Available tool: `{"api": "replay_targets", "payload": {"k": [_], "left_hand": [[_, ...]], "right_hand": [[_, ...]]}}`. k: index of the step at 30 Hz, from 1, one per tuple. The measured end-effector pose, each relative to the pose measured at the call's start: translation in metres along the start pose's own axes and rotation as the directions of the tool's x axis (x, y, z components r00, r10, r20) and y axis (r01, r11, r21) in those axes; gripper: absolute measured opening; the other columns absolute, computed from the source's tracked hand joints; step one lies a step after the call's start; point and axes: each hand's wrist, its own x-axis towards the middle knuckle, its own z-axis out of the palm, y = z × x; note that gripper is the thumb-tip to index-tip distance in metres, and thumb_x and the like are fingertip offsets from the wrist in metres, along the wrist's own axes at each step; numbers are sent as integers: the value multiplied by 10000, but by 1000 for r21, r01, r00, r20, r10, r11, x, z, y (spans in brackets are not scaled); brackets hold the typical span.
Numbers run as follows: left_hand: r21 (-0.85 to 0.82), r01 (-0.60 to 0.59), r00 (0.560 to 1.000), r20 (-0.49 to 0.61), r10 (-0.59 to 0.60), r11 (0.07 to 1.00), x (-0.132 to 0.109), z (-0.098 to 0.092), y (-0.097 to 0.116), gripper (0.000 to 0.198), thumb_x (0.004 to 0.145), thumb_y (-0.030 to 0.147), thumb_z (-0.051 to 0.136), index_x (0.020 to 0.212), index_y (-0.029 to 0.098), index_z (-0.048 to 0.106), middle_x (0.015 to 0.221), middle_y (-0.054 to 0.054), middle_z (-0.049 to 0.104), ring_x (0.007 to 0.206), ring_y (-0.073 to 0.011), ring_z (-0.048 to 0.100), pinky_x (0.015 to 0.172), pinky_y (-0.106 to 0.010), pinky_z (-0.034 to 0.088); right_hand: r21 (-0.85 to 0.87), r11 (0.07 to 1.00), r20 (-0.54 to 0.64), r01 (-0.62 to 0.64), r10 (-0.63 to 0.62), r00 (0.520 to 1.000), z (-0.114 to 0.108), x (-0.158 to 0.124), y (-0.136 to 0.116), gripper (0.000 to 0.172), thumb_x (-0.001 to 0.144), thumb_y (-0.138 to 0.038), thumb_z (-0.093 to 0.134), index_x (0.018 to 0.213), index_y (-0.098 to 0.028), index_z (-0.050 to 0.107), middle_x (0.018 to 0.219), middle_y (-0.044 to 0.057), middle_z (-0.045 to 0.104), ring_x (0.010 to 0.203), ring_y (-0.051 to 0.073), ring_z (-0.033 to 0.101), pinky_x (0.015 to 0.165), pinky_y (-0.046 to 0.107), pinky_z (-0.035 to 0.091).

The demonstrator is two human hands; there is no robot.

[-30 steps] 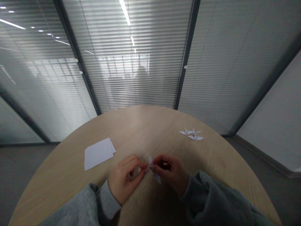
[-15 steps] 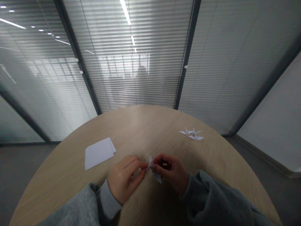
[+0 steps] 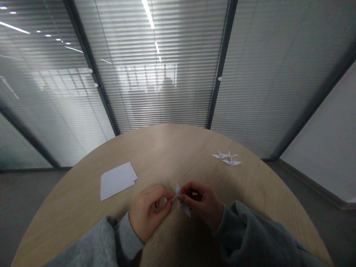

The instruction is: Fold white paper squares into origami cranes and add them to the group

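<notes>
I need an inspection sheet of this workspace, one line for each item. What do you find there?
Surface: round light wood table.
Job's things: folded white paper held between the hands; stack of white paper squares left of the hands; small folded paper cranes at the far right.
Clutter: nothing seen.
Grips: left hand and right hand pinch the folded paper from both sides.
Cables: nothing seen.
Surroundings: glass partition with blinds, grey floor, dark blurred figure behind the glass.
</notes>
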Motion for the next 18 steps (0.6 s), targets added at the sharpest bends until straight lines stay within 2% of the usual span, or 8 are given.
{"api": "replay_targets", "payload": {"k": [5,8,14,18], "left_hand": [[-114,169,986,24,-168,979,2,3,1,169,794,223,533,665,164,624,507,52,400,455,-95,391,448,-201,303],[-128,240,971,53,-235,962,2,4,1,162,788,257,544,691,164,636,483,69,353,437,-95,377,440,-202,292],[-97,216,976,50,-212,972,2,1,3,134,789,246,545,750,166,645,555,37,461,466,-98,395,459,-209,307],[-92,190,982,32,-188,978,3,0,4,160,800,235,528,727,160,650,564,25,480,467,-97,398,462,-209,310]], "right_hand": [[-1,1000,-11,23,-23,1000,0,0,1,354,633,-494,706,663,-157,600,537,-45,467,495,82,420,476,220,373],[-16,1000,-14,20,-20,1000,0,-1,2,321,644,-457,695,674,-151,603,536,-44,460,501,85,415,479,222,361],[-17,1000,6,2,-2,1000,0,-2,-2,269,659,-408,656,679,-147,591,559,-36,463,519,90,412,501,236,349],[-15,1000,6,0,0,1000,1,-2,-1,265,656,-404,657,683,-149,591,560,-40,454,519,88,403,499,231,337]]}}
